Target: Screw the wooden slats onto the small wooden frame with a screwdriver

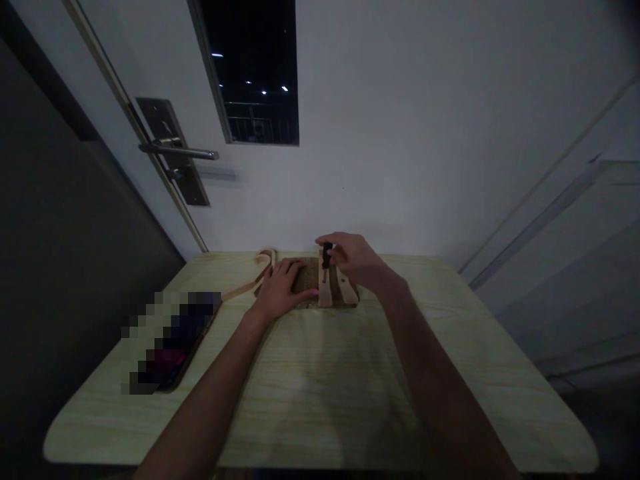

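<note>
At twelve o'clock on the wood-grain table lies a brown wooden board, and over its right part stands a black-handled screwdriver, shaft downward against a pale wooden strip; whether its tip bites I cannot tell. The right hand pinches the handle between thumb and fingers, while the left hand lies spread on the board's nine o'clock side, the two apart. The screwdriver looks light and rigid, best held by its thick grip. The strip seems stiff and light, liable to slide unless pressed near its ends. At the board's three o'clock sits a shaped wooden piece, probably as easily held by its edges. A curved wooden piece at eleven looks thinner, perhaps breakable at its bend. A blurred-out phone rests at nine. I see no container.
</note>
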`<action>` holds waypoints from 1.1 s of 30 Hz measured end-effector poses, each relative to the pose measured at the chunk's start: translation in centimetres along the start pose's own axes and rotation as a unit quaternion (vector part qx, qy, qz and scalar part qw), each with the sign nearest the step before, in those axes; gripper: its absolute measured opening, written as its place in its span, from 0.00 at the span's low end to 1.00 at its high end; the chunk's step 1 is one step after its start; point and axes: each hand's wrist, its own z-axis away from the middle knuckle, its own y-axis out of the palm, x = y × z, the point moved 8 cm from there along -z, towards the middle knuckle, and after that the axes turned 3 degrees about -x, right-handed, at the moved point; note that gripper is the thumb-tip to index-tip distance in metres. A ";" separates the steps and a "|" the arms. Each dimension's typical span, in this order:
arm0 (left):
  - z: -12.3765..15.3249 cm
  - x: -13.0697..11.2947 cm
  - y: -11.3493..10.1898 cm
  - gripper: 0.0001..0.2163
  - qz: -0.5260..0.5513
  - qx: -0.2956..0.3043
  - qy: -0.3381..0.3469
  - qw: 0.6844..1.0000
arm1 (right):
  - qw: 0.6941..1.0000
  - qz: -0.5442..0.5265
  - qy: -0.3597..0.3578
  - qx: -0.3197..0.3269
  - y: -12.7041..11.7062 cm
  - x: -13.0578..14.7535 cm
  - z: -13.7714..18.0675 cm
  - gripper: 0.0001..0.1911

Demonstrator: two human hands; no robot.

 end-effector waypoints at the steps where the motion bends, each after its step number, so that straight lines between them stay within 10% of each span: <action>1: 0.0 0.0 0.0 0.30 -0.001 0.001 -0.001 1.000 | 1.000 0.001 0.007 -0.002 0.0 -0.2 0.0 0.17; 33: 0.0 0.1 0.1 0.32 -0.005 -0.003 0.007 1.000 | 0.991 0.079 0.096 -0.057 -1.3 -0.4 0.3 0.08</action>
